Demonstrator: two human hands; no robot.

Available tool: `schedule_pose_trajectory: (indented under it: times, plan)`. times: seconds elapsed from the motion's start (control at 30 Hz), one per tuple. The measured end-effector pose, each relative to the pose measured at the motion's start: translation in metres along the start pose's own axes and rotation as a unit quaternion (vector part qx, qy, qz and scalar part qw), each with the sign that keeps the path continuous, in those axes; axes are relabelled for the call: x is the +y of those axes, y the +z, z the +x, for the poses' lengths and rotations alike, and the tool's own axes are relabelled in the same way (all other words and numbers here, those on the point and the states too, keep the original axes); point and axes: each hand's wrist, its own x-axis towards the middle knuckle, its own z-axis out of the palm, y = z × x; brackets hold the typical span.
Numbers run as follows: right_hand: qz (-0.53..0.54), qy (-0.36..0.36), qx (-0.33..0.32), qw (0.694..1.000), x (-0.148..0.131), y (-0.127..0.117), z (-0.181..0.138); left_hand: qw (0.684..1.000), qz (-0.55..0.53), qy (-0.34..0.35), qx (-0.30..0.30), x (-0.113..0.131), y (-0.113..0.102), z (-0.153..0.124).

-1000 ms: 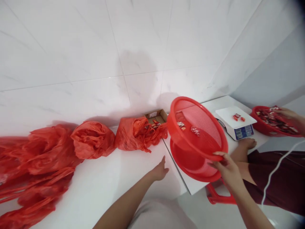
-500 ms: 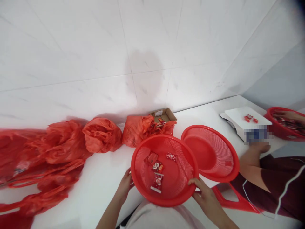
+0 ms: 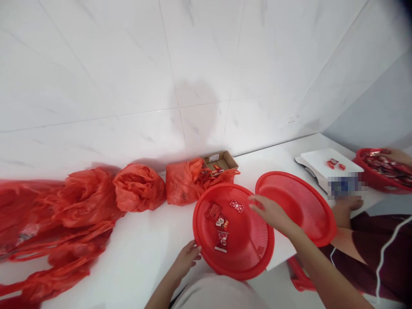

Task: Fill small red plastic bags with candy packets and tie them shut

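A round red plastic basket (image 3: 234, 274) is in front of me, tilted slightly, with several small red wrapped candies (image 3: 222, 241) inside. At its lower left rim is my left hand (image 3: 186, 261), thumb against the edge and fingers beneath it. My right hand (image 3: 272, 213) reaches over the right side of the basket, fingers stretched out and holding nothing. A second red basket (image 3: 326, 234) lies just beyond my right forearm, and no candies show in it.
Red plastic bags (image 3: 140, 188) line the wall to the left. A small cardboard box (image 3: 230, 159) stands behind them. On the right, a white scale (image 3: 317, 161) bears a few candies. A co-worker's hand (image 3: 399, 156) is at a red basket of candies (image 3: 383, 182).
My right hand has left the basket's right rim and moved up over its side. The basket has shifted right, and the second basket appears a little farther right.
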Motion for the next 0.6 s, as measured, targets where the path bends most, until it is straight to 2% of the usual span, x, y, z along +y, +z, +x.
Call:
schedule_pose_trajectory:
  times: [0.13,0.2,0.27,0.43,0.53,0.6]
  plan:
    - [-0.001,0.004,0.058,0.998,-0.026,0.013,0.097,0.999,0.033,0.009,-0.027,0.002,0.005,0.003]
    - [0.011,-0.002,0.058,0.998,-0.037,0.017,0.131,0.999,0.036,0.007,-0.037,0.001,0.007,0.006]
    - [0.026,-0.024,0.055,0.998,-0.050,0.014,0.152,0.999,0.031,0.000,-0.042,0.000,0.008,0.009]
    - [0.064,-0.107,0.109,0.986,-0.094,-0.014,0.161,0.999,0.014,0.014,-0.046,0.013,0.019,0.018]
    - [0.118,-0.160,0.152,0.968,-0.122,-0.037,0.143,0.998,-0.005,0.040,-0.044,0.031,0.029,0.026]
    - [0.203,-0.195,0.169,0.945,-0.138,-0.049,0.120,0.997,-0.017,0.069,0.010,0.044,0.032,0.028]
